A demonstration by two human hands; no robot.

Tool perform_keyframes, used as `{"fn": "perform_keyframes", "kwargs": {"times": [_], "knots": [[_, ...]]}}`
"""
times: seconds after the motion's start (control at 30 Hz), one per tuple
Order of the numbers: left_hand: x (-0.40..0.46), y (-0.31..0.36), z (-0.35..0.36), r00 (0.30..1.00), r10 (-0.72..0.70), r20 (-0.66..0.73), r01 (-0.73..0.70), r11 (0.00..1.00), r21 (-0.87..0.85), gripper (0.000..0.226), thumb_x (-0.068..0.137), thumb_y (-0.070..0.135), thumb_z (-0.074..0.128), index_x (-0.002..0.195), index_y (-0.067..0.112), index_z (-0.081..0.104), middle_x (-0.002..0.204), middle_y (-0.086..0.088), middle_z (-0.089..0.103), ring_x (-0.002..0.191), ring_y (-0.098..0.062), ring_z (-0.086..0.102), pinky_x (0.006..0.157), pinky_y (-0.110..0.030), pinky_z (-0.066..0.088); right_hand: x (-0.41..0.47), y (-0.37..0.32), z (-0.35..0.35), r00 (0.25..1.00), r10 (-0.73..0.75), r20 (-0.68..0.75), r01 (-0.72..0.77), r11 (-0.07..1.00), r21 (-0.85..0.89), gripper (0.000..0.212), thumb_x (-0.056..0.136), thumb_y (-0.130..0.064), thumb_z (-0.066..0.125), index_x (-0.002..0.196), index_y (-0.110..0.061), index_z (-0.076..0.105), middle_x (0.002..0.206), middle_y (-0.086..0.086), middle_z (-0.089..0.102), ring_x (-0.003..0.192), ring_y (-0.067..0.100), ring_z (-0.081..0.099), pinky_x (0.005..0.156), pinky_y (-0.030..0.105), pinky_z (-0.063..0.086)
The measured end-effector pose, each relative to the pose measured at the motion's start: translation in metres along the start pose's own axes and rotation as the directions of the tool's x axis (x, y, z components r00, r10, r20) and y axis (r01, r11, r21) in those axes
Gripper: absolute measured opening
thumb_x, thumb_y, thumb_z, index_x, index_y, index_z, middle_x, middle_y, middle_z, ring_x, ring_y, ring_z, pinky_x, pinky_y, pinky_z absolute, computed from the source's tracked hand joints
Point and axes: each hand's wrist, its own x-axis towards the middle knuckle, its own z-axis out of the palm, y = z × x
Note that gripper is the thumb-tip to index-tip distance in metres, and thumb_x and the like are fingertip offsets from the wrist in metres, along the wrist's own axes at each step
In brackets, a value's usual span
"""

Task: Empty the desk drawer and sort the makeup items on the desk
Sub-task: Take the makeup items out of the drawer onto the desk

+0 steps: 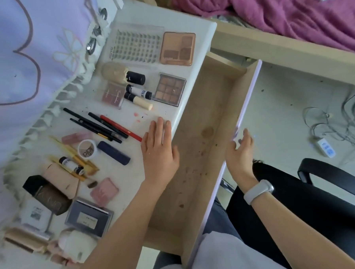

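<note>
1. The drawer lies pulled out between the two hands, its pale wooden floor bare apart from brown stains and specks; by the look of it the emptying is done and the sorting is nearly so.
2. The left hand lies flat with straight fingers on the worktop, holding nothing; the right hand is relaxed with loosely spread fingers just beside the drawer's thin lilac front edge, whether touching it I cannot tell.
3. The next move is probably to push the drawer shut with the right hand, a straight even push on the front panel.
4. Beyond the left hand's fingertips lie flat square palettes with clear glossy lids, and short tubes; to its left lie slim pencils, black and red, then a round pot and matte boxes.
</note>
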Motion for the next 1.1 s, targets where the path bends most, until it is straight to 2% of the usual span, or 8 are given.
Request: {"fn": "perform_keyframes", "kwargs": {"times": [0.07,0.13,0.47,0.63,0.77,0.93,1.03,1.1], "knots": [[-0.004,-0.002,-0.001,1.0,0.01,0.004,-0.01,1.0,0.013,0.064,0.082,0.014,0.059,0.14,0.008,0.033,0.147,-0.015,0.033,0.137,-0.032,0.028,0.106,-0.046,0.028,-0.006,0.005,0.003,0.985,0.124,0.116,-0.13,0.99,0.049,0.017,0.095,-0.009,0.034,0.111,-0.012,0.033,0.074,0.002,0.043,0.06,0.017,0.043,0.044,0.01,0.038],[-0.009,-0.004,-0.001,1.0,0.013,0.011,-0.014,1.0,0.01,0.064,0.081,0.013,0.06,0.14,0.009,0.035,0.147,-0.014,0.033,0.137,-0.032,0.029,0.106,-0.046,0.028,-0.003,0.006,0.003,0.979,0.149,0.14,-0.154,0.988,0.025,0.02,0.093,-0.004,0.033,0.103,-0.02,0.027,0.063,-0.002,0.033,0.05,0.013,0.032,0.036,0.012,0.031],[-0.013,0.001,-0.008,0.996,-0.035,0.079,0.043,0.994,-0.105,0.072,0.087,0.029,0.054,0.147,0.017,0.017,0.156,-0.004,0.009,0.144,-0.023,0.001,0.11,-0.034,-0.006,-0.002,-0.001,-0.004,0.971,0.224,0.089,-0.225,0.974,0.01,0.021,0.08,0.002,0.03,0.075,-0.017,0.036,0.057,0.009,0.033,0.057,0.023,0.037,0.058,0.034,0.038],[-0.013,-0.002,-0.006,0.995,-0.022,0.095,0.034,0.992,-0.124,0.075,0.088,0.039,0.051,0.148,0.019,0.011,0.157,-0.002,0.001,0.143,-0.019,-0.007,0.108,-0.032,-0.011,-0.004,-0.002,-0.009,0.968,0.195,0.156,-0.213,0.971,0.109,0.026,0.067,-0.009,0.035,0.09,-0.009,0.047,0.072,0.01,0.038,0.066,0.026,0.036,0.065,0.04,0.042],[-0.014,-0.006,-0.007,0.996,-0.001,0.091,0.014,0.989,-0.149,0.074,0.084,0.049,0.036,0.148,0.019,0.014,0.157,-0.001,0.003,0.139,-0.013,-0.011,0.109,-0.031,-0.012,-0.006,-0.007,-0.009,0.955,0.173,0.24,-0.221,0.957,0.19,0.039,0.083,-0.005,0.039,0.106,-0.034,0.055,0.08,0.009,0.048,0.07,0.025,0.05,0.074,0.044,0.056],[-0.023,-0.005,-0.006,0.995,0.005,0.103,0.007,0.993,-0.121,0.081,0.082,0.065,0.022,0.148,0.02,0.012,0.157,0.0,0.001,0.136,-0.01,-0.017,0.109,-0.03,-0.015,-0.007,-0.01,-0.004,0.944,0.172,0.282,-0.253,0.926,0.282,0.025,0.093,-0.01,0.039,0.107,-0.025,0.054,0.083,0.007,0.055,0.08,0.025,0.059,0.075,0.036,0.057],[-0.03,-0.005,-0.003,0.995,-0.008,0.098,0.015,0.997,-0.079,0.092,0.074,0.074,0.016,0.147,0.017,0.017,0.156,-0.003,0.008,0.139,-0.015,-0.008,0.11,-0.035,-0.008,-0.007,-0.018,0.004,0.925,0.189,0.328,-0.308,0.88,0.36,0.021,0.097,-0.024,0.041,0.114,-0.019,0.053,0.074,-0.002,0.049,0.091,0.028,0.06,0.084,0.041,0.055],[-0.032,-0.004,-0.003,0.997,-0.016,0.071,0.021,0.997,-0.073,0.092,0.076,0.074,0.023,0.143,0.012,0.031,0.152,-0.008,0.026,0.141,-0.024,0.016,0.11,-0.041,0.006,-0.004,-0.024,0.013,0.911,0.196,0.364,-0.333,0.87,0.363,0.029,0.097,-0.031,0.043,0.118,-0.014,0.054,0.073,-0.004,0.05,0.093,0.028,0.059,0.09,0.046,0.052]]}}
